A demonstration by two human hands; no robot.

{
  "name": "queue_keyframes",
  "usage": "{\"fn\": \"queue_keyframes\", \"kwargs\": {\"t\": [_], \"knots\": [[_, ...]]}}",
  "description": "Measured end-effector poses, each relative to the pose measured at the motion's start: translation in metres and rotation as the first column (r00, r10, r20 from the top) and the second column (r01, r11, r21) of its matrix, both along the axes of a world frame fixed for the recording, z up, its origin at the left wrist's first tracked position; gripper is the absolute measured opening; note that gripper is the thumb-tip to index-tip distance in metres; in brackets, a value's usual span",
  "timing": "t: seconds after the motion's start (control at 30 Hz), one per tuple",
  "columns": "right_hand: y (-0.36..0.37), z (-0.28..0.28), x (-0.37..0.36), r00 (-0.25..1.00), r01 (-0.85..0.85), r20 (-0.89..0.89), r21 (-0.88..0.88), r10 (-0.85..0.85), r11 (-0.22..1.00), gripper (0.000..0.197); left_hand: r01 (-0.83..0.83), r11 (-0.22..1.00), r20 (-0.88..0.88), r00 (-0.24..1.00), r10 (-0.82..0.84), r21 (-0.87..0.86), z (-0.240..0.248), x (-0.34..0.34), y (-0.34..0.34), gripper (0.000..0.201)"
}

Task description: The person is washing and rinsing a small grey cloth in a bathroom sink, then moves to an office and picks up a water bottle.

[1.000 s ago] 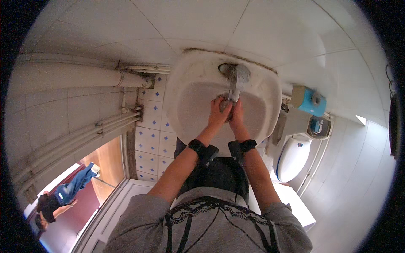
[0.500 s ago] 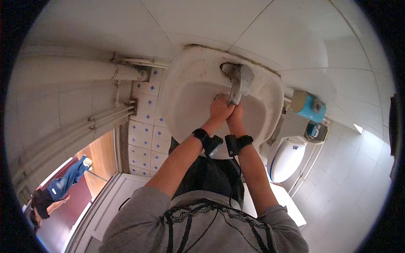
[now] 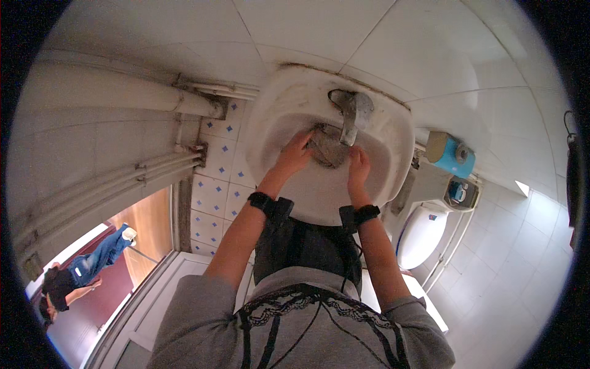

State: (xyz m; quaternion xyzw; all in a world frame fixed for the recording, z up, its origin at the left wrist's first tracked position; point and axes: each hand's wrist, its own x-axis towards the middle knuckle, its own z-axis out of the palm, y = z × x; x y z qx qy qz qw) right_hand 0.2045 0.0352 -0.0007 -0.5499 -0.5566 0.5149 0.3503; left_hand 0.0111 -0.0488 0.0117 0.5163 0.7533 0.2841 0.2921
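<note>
Pale wall tiles (image 3: 295, 27) surround a white washbasin (image 3: 307, 200), with blue-diamond floor tiles (image 3: 212, 157) to its left and a blue-fronted box (image 3: 453, 154) and a white oval lid (image 3: 423, 237) to its right. Through the opening at lower left, another person (image 3: 95, 258) is visible, well apart from the work. Inspection centres on a grey, cloth-like item (image 3: 330, 147), located inside the basin, below and slightly left of the metal tap (image 3: 351, 117). Its exact material cannot be established, nor can it be confirmed whether water is running. Half a second ago both hands were pressed together under the spout, largely concealing the item; they are now parted, and the item lies opened out between them. In my judgement, this marks a change from bunching or squeezing the item to spreading it, leaving more of its surface exposed below the spout. The left hand (image 3: 294, 155) has its fingertips at the item's left edge, in apparent contact; whether they pinch it cannot be determined. The right hand (image 3: 358, 166) is just beside the opposite edge, fingers loosely bent; contact or grip on that side is likewise not verifiable. Black straps (image 3: 262, 202) are noted on both wrists.
</note>
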Motion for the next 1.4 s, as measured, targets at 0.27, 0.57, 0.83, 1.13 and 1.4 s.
{"fn": "queue_keyframes", "kwargs": {"t": [0.27,0.57,0.83,1.13,1.4], "knots": [[0.03,0.0,-0.049,0.755,-0.644,-0.239,-0.091,0.611,0.76,0.029,-0.249,0.946,0.829,0.467,0.306,-0.209,-0.002,0.001,-0.04,0.028],[0.036,0.014,-0.038,0.807,-0.589,-0.194,-0.315,0.557,0.744,0.026,-0.2,0.884,0.865,0.201,0.459,-0.423,0.019,0.018,-0.014,0.026],[0.039,0.066,0.018,0.903,-0.429,-0.237,-0.532,0.358,0.73,0.03,-0.149,0.906,0.888,-0.313,0.337,-0.396,0.036,0.061,0.067,0.018],[0.047,0.174,-0.006,0.965,-0.258,0.136,0.318,0.226,0.912,0.024,0.004,1.0,0.934,-0.358,0.008,-0.007,-0.01,0.058,0.077,0.02],[0.044,0.141,0.026,0.898,-0.408,0.224,0.1,0.379,0.907,0.018,0.145,0.987,0.923,0.384,0.004,-0.064,0.015,0.06,0.088,0.028]]}}
